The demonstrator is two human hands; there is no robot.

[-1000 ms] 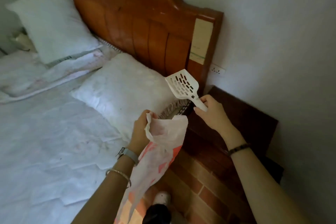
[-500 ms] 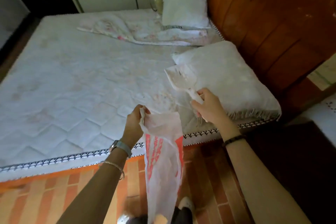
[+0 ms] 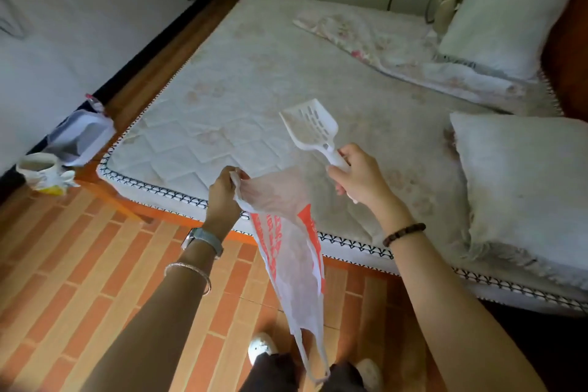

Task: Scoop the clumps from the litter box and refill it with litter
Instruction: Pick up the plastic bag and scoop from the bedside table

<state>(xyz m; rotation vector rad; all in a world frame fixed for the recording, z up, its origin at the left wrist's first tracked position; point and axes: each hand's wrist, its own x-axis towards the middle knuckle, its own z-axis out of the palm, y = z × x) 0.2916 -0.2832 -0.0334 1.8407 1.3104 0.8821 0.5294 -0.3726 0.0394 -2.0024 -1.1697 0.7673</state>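
The left hand point(image 3: 222, 197) pinches the top edge of a thin white plastic bag with orange-red print point(image 3: 288, 251), which hangs down over the orange brick-patterned tile floor point(image 3: 79, 264) at the near edge of a bare white quilted mattress point(image 3: 254, 83). The right hand point(image 3: 361, 178), its fingers curled round the handle, holds a white slotted plastic litter scoop point(image 3: 310, 124) just right of the bag's mouth, blade tilted up over the mattress. A white pillow point(image 3: 525, 184) lies on the mattress's right side, and a white-and-blue pouch point(image 3: 79, 137) stands at far left.
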